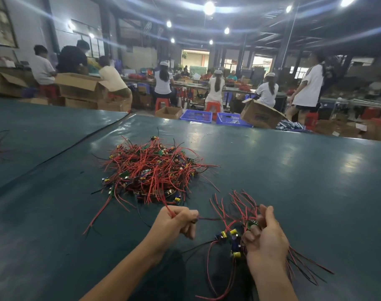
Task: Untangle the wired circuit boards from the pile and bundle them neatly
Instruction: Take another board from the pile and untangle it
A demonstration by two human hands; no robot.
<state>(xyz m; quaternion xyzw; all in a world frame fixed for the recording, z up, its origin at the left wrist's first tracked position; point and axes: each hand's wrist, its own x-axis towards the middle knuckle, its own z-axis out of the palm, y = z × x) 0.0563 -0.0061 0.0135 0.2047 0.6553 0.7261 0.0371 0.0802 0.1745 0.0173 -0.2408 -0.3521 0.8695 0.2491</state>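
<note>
- A tangled pile (152, 170) of small circuit boards with thin red and black wires lies in the middle of the dark green, shiny table (293, 170), a little in front of both hands
- The left hand (176, 220) is closed into a loose fist and its curled fingers grip one thin red wire (166, 204); this wire goes up from the fist into the near edge of the pile
- The right hand (265, 237) holds a small bundle (230, 237) of circuit boards with yellow and blue parts; the fingers are curled around the boards, the thumb points up
- Red wires of the bundle spread upward above the right hand, and more red and black ones hang below the wrist onto the table
- The two hands are near each other but apart, both close to the table's near side
- Behind the far edge of the table stand blue plastic crates (196, 116) and open brown cardboard boxes (261, 114)
- Further back, several people (215, 88) sit on red stools at long benches
</note>
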